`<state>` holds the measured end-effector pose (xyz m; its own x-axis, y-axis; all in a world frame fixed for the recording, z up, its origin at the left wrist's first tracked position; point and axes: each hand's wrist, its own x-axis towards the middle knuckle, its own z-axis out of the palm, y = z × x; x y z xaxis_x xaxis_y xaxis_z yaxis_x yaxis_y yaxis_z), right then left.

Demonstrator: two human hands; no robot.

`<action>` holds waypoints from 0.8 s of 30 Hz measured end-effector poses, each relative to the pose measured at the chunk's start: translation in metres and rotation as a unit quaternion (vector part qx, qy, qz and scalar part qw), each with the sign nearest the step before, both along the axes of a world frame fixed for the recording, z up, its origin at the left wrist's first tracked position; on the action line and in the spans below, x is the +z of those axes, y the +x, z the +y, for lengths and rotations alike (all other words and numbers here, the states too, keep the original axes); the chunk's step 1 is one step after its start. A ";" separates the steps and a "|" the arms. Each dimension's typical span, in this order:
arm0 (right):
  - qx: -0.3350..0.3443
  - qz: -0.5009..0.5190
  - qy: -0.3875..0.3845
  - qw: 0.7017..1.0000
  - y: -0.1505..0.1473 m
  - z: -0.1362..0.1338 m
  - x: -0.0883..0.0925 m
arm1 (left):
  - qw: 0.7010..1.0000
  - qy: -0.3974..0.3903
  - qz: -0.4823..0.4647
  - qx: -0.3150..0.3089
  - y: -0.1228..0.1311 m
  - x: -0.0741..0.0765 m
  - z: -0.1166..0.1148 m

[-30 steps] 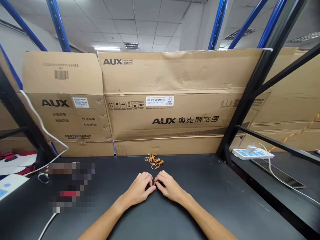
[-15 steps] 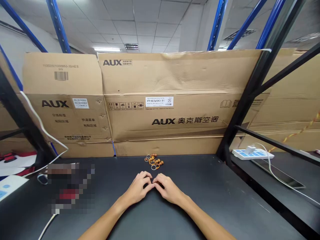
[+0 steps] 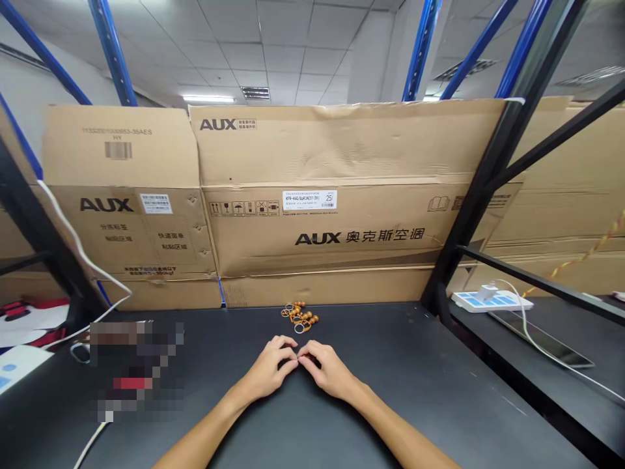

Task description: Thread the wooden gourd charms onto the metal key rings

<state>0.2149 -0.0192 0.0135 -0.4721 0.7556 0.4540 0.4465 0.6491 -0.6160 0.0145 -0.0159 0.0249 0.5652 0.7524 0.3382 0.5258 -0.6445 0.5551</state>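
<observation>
My left hand [image 3: 272, 367] and my right hand [image 3: 326, 369] rest on the black table, fingertips almost meeting in the middle. The left thumb and fingers are curled together in a pinch. My right hand mirrors this, thumb against forefinger. Anything between the fingertips is too small or hidden to make out. Just beyond the hands lies a small pile of orange-brown beaded keyrings [image 3: 303, 318] with round beads and metal rings. Neither hand touches that pile.
Cardboard boxes [image 3: 312, 254] wall off the table's far edge. At left are a blurred-out patch [image 3: 131, 365] and a white cable [image 3: 90, 446]. Black rack posts [image 3: 476, 176] stand on both sides. Beyond the right one lie a white power strip [image 3: 493, 299] and a dark flat panel [image 3: 541, 339].
The fingertips of my two hands have drawn very slightly apart. The view has shifted a little; the keyrings lie as before.
</observation>
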 end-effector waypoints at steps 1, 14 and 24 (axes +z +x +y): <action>-0.003 -0.002 0.003 1.000 0.000 0.001 0.000 | 1.000 -0.001 -0.003 -0.004 0.000 0.000 0.001; -0.009 -0.025 0.030 0.999 0.001 0.001 -0.001 | 1.000 -0.001 -0.004 -0.004 0.000 0.005 -0.002; -0.179 -0.164 0.074 0.967 0.021 0.018 -0.003 | 0.992 0.083 0.049 0.083 -0.008 0.000 0.006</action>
<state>0.2355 -0.0013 0.0104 -0.3297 0.8348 0.4408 0.8140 0.4879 -0.3152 0.0069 -0.0095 0.0250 0.4735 0.7769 0.4150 0.6789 -0.6221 0.3899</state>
